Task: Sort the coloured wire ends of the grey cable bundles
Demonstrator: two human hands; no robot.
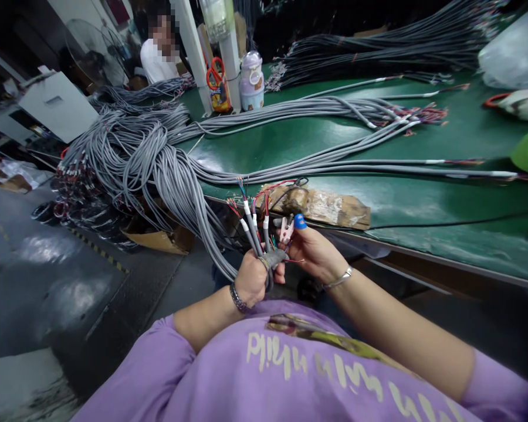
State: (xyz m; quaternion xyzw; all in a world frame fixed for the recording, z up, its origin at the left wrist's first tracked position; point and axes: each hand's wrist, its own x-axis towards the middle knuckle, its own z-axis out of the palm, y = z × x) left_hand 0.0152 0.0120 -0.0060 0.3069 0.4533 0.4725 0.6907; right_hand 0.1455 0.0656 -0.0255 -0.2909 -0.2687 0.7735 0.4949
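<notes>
My left hand [251, 275] is closed around several grey cables [251, 234], low in front of my body. Their ends point up, with white bands and thin coloured wires fanning out above the fist. A grey covering wraps the left thumb. Close on its right, my right hand [314, 252] pinches a small pale pink clip [286, 230] beside the cable ends. Blue tape covers the right thumb tip. A thin red wire [295, 260] runs between the hands; its ends are hard to make out.
A worn wooden block [334, 208] lies at the edge of the green table [268, 143]. A large heap of grey cables [136, 146] hangs off the left side. Scissors [215, 73] and a lilac bottle [251, 82] stand at the post. A person [156, 61] sits behind.
</notes>
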